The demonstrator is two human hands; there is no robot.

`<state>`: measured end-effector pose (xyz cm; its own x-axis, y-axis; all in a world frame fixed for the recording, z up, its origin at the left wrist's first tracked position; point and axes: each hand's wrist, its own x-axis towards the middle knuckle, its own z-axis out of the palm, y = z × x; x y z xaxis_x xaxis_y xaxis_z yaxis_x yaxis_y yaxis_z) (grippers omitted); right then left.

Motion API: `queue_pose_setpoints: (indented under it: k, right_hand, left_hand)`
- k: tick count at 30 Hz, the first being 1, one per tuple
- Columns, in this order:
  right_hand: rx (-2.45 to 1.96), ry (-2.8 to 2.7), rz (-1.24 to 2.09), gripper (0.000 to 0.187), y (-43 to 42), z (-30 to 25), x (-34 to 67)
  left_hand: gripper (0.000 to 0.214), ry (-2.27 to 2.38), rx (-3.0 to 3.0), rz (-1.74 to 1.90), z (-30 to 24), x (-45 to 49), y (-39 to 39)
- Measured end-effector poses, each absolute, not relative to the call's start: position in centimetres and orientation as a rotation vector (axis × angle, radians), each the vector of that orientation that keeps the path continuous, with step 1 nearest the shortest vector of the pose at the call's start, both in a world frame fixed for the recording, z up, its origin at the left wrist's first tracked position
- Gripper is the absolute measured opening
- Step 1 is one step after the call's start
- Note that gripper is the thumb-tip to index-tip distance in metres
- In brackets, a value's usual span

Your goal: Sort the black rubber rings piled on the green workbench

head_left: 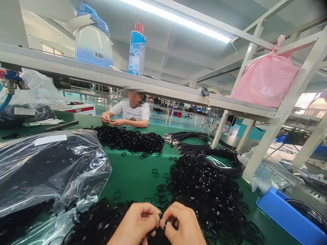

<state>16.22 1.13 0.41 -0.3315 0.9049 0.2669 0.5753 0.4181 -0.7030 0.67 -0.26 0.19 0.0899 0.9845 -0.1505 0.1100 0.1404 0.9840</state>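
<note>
My left hand and my right hand meet at the bottom middle, fingertips pinched close together. Between them is a small black ring, one side of it showing against my right fingers and a dark bit at my left fingertips. Part of the ring is hidden by the fingers. Under and left of my left hand lies a heap of black rings. A larger heap of the same rings spreads beyond my right hand, with several loose ones on the green table.
A clear plastic bag of black items lies at the left. Coiled black cables and a blue bin are at the right. Across the table, a person handles something small beside another ring heap. A shelf crosses above.
</note>
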Motion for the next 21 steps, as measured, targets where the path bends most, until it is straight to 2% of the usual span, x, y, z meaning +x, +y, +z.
queue_pose_setpoints:
  k: [5,14,21]
  right_hand:
    - [-1.230,-1.989,0.696,0.022,1.1,0.6,16.1]
    - [-1.231,-1.898,0.609,0.015,1.2,0.3,16.0]
    - [-1.117,-1.684,1.094,0.005,2.0,0.1,16.6]
  left_hand:
    - [0.017,1.346,1.221,0.957,0.4,0.8,-0.4]
    - [0.011,1.375,1.247,0.948,0.2,1.0,-0.5]
    - [0.021,1.336,1.310,0.996,1.2,1.3,-1.0]
